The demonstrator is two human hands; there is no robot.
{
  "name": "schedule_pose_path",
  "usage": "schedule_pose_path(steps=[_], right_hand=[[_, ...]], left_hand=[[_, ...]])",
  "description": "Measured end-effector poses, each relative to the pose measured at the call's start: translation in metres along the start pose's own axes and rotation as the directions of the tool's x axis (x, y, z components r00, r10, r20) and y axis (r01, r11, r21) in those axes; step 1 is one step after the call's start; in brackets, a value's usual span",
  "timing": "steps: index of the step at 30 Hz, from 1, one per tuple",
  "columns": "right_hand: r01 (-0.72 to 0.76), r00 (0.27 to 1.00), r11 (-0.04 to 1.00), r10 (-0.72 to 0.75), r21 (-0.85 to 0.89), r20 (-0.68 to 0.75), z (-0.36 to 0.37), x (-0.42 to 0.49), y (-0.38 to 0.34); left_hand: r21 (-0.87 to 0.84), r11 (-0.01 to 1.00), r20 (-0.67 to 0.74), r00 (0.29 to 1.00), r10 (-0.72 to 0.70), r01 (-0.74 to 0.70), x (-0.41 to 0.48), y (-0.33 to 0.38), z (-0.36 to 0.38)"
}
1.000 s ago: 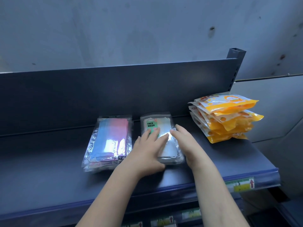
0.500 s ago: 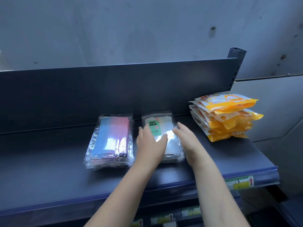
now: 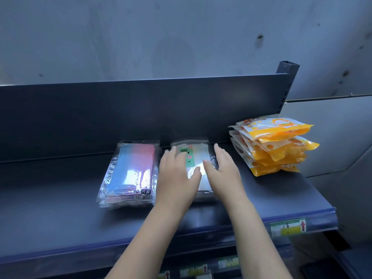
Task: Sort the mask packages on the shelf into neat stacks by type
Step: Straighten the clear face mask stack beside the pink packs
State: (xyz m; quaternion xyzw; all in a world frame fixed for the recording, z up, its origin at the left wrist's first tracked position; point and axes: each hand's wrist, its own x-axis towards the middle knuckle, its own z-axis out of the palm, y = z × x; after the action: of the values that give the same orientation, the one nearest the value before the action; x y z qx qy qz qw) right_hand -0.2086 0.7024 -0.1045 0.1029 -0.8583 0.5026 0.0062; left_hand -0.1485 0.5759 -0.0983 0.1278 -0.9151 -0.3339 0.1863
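Mid-shelf (image 3: 60,222), my left hand (image 3: 177,178) and right hand (image 3: 225,174), spread flat, bracket the middle stack (image 3: 198,152); I'd press evenly, squaring edges.

On the shelf (image 3: 60,218), three package stacks sit side by side; both hands (image 3: 201,178) rest on the middle stack (image 3: 198,152).

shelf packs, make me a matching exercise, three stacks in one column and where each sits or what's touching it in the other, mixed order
Column 1
1. orange pouch stack
2. blue and pink mask stack
3. face mask pack stack

Column 2
A. middle of the shelf, under the left hand and right hand
B. right end of the shelf, untouched
C. left of the hands, untouched

Pairs: 1-B, 2-C, 3-A
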Motion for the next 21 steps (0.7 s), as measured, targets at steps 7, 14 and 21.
schedule_pose_path(steps=[7,14,21], right_hand=[[0.292,0.940,0.885,-0.336,-0.364,-0.064,0.000,-0.024,-0.033],[0.252,0.952,0.875,-0.300,-0.413,-0.055,-0.005,-0.027,-0.048],[0.272,0.931,0.908,-0.332,-0.319,-0.150,-0.052,-0.013,-0.050]], left_hand=[[0.329,0.933,-0.168,0.964,0.206,-0.143,0.003,-0.004,-0.032],[0.395,0.907,-0.031,0.985,0.169,-0.144,0.007,-0.016,-0.047],[0.296,0.946,0.057,0.991,0.120,-0.131,0.023,0.021,-0.031]])
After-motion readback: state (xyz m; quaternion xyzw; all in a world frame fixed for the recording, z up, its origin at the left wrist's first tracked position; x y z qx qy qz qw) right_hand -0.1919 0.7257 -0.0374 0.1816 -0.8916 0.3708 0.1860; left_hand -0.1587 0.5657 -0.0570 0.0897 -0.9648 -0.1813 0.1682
